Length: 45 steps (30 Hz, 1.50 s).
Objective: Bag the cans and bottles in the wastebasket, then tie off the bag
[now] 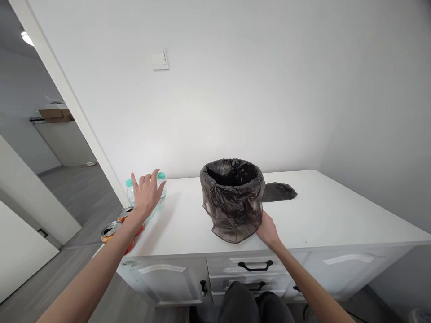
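A trash can lined with a thin black plastic bag stands upright on the white cabinet top, the bag folded over its rim and hanging down outside. My right hand is against its lower right side; the bag's loose edge hides the fingers. At the left, my left hand is open, fingers spread, over two clear bottles with teal caps. One bottle shows just right of the hand, the other bottle just left of it. Whether the hand touches either bottle is unclear. Opened orange drink cans stand nearer, partly behind my left forearm.
A flat dark bag lies right of the trash can on the white cabinet top. Behind rises a white wall with a light switch. Drawers with black handles are below the front edge. A doorway opens at the left.
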### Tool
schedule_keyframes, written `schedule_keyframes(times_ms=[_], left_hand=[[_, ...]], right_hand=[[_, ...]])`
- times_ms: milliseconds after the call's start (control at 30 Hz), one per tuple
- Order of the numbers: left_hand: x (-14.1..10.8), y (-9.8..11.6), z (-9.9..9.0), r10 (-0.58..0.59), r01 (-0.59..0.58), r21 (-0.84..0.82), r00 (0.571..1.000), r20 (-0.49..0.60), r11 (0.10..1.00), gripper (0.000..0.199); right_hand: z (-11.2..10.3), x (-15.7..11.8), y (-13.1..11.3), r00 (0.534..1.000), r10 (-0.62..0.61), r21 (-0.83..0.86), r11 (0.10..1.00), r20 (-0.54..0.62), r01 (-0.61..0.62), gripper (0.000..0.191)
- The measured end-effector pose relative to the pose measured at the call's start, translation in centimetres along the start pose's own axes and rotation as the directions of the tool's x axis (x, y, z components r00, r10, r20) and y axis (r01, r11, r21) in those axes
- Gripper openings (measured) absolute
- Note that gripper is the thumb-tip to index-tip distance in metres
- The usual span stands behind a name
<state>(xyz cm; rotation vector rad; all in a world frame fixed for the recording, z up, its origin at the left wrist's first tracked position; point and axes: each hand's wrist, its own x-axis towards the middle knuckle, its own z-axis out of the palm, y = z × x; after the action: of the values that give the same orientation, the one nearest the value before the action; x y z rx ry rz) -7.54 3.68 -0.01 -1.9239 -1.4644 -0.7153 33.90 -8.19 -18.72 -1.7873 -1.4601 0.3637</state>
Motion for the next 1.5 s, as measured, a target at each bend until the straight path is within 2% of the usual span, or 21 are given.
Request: schedule_keyframes(times_ms=[167,233,333,400,467,533,600,667,700,800,900,1000,1133,1267,1500], left_hand=[[0.2,0.8,-0.5,0.032,-0.033,0.031,0.999,0.038,0.999,0.043],[0.3,1.1,-0.8,0.046,-0.044,-0.021,0.997,0.066,0.999,0.041],[0.7,2.1,-2.4,-0.015,0.022,-0.145,0.999,0.053,0.989,0.043],[1.4,3.5,-4.5,-0.085,0.076,-0.252,0.996,-0.024,0.965,0.046],[2.4,5.7,-7.3,-0.131,0.059,-0.394,0.979,-0.158,0.917,0.047],[3.4,8.3,-10.5,-0.158,-0.035,-0.539,0.938,-0.308,0.842,0.045],[4.3,11.1,-13.5,-0.188,-0.135,-0.64,0.893,-0.409,0.756,0.041],[4.9,13.6,-15.8,-0.182,-0.21,-0.691,0.876,-0.447,0.692,0.038],[5.1,14.7,-16.5,-0.158,-0.231,-0.702,0.883,-0.443,0.674,0.037],[5.4,16.9,-17.0,-0.064,-0.239,-0.73,0.93,-0.361,0.64,0.034],[5.5,17.9,-16.1,0.018,-0.197,-0.763,0.972,-0.236,0.616,0.034],[5.5,18.2,-14.9,0.119,-0.137,-0.763,0.99,-0.08,0.632,0.037],[5.4,18.1,-13.6,0.245,-0.091,-0.722,0.963,0.112,0.686,0.037],[5.3,17.4,-12.5,0.301,-0.092,-0.658,0.93,0.212,0.747,0.035],[5.2,16.3,-13.6,0.303,-0.032,-0.604,0.885,0.352,0.796,0.04]], right_hand=[[-0.3,0.0,-0.5,1.0,-0.013,0.007,1.0,-0.006,0.013,0.034],[-0.4,-0.1,-0.6,1.0,-0.007,0.018,1.0,0.001,0.007,0.034],[-0.5,0.0,-0.6,1.0,-0.002,0.018,1.0,0.017,0.002,0.034],[-0.4,0.0,-0.4,1.0,0.0,0.015,1.0,0.03,-0.001,0.034],[-0.2,0.2,-0.1,0.999,0.004,0.025,1.0,0.033,-0.005,0.034],[0.1,0.4,0.3,1.0,0.003,0.039,0.999,0.028,-0.004,0.035],[0.3,0.6,0.6,1.0,-0.004,0.045,0.999,0.025,0.003,0.036],[0.4,0.7,0.8,1.0,-0.01,0.038,0.999,0.023,0.009,0.036],[0.4,0.8,0.8,1.0,-0.009,0.033,0.999,0.023,0.009,0.036],[0.5,0.9,0.8,1.0,-0.002,0.024,1.0,0.013,0.002,0.032],[0.5,1.0,0.7,1.0,-0.012,0.016,1.0,0.004,0.012,0.028],[0.4,0.9,0.5,1.0,-0.024,0.014,1.0,0.005,0.024,0.026],[0.1,0.8,0.2,1.0,-0.028,0.028,0.999,-0.003,0.028,0.026],[-0.2,0.7,-0.2,1.0,-0.029,0.031,0.999,0.001,0.029,0.026],[-0.8,0.3,-1.2,1.0,-0.003,0.024,1.0,0.012,0.003,0.031]])
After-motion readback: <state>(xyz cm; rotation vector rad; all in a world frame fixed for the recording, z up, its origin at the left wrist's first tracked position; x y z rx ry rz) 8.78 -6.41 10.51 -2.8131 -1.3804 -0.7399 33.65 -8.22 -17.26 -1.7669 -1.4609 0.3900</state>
